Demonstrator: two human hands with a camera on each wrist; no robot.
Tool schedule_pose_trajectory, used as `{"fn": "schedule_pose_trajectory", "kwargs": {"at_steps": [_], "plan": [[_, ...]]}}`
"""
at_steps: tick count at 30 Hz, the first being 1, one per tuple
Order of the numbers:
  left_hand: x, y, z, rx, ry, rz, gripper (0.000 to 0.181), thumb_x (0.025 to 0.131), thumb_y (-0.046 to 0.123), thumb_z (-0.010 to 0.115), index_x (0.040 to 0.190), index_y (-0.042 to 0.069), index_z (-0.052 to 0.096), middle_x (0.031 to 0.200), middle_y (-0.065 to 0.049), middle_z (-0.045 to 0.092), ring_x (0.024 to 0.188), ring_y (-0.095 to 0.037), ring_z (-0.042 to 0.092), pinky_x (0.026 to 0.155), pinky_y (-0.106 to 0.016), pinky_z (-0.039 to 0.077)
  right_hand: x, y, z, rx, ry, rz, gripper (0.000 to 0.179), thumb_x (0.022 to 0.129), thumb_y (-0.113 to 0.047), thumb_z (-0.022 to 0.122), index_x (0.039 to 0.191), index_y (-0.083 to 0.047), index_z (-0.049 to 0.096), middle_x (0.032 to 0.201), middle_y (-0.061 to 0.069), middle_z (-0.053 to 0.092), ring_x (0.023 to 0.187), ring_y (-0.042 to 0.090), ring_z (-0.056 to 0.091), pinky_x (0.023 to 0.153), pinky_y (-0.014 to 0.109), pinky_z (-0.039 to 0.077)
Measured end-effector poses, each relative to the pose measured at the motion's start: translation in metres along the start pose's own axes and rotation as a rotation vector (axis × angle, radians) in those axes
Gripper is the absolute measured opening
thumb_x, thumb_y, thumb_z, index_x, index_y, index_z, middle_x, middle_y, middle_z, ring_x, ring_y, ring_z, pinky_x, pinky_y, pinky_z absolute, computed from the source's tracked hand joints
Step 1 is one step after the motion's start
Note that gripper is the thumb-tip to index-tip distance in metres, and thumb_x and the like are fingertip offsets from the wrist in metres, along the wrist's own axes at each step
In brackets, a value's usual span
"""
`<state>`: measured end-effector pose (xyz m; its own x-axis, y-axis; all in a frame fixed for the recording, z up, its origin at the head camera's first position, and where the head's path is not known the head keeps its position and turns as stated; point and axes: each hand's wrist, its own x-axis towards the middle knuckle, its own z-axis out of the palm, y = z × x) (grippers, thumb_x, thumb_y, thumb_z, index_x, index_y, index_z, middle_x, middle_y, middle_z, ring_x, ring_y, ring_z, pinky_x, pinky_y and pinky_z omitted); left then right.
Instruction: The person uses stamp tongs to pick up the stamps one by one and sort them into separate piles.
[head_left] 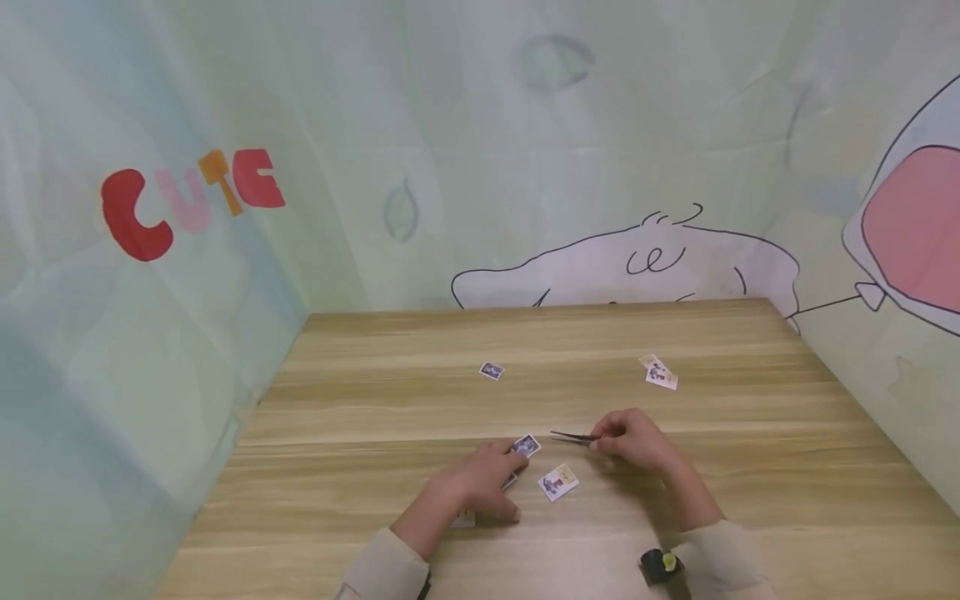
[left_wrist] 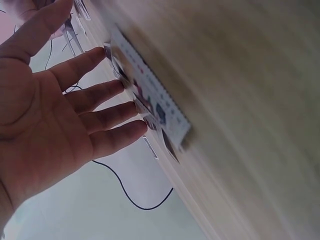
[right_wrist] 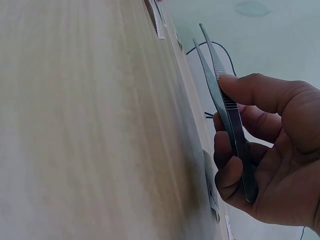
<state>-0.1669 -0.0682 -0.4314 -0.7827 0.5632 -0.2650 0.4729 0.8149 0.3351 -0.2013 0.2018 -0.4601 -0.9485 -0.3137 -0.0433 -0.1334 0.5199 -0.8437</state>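
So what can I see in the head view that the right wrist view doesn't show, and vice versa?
Only the head view shows the "CUTE" lettering, the drawn balloon and the left sleeve.
Only the right wrist view shows the ridged grip and rear end of the tweezers.
Both show the right hand holding the tweezers, tips apart, and the wood-grain table.

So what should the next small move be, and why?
Probably ease the tweezers onto the near edge of the card at the left hand: the right hand holds them with tips parted, pointing toward that card but short of it.
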Motion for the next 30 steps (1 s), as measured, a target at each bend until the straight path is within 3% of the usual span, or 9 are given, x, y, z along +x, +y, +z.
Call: {"fn": "schedule_pose_trajectory", "kwargs": {"at_steps": [10,25,30], "plan": [[-0.002,0.002,-0.005,0.014,-0.009,0.012,0.065,0.067,0.034,0.078,0.126,0.017,0.058,0.14,-0.009,0.04,0.125,-0.028,0.038,0.097,-0.044,0.038,0.001,-0.001,0.003,0.015,-0.123,-0.048,0.013,0.075,0.0,0.068,0.087,0.004,0.067,0.075,0.002,0.063,0.067,0.016,0.053,0.057,0.028,0.046],[-0.001,0.005,-0.006,0.003,-0.019,-0.015,0.068,0.066,0.038,0.079,0.127,0.017,0.057,0.14,-0.009,0.04,0.124,-0.028,0.039,0.095,-0.044,0.04,0.005,-0.008,0.011,-0.011,-0.135,-0.053,0.013,0.072,-0.001,0.071,0.084,0.003,0.067,0.073,0.001,0.063,0.065,0.014,0.053,0.059,0.027,0.046],[-0.001,0.004,-0.006,-0.007,-0.018,-0.007,0.069,0.066,0.038,0.079,0.127,0.017,0.057,0.14,-0.01,0.041,0.124,-0.028,0.039,0.096,-0.043,0.039,0.009,-0.012,0.017,-0.019,-0.125,-0.017,0.012,0.072,-0.001,0.07,0.083,0.001,0.067,0.073,0.0,0.062,0.066,0.015,0.053,0.06,0.03,0.046]]}}
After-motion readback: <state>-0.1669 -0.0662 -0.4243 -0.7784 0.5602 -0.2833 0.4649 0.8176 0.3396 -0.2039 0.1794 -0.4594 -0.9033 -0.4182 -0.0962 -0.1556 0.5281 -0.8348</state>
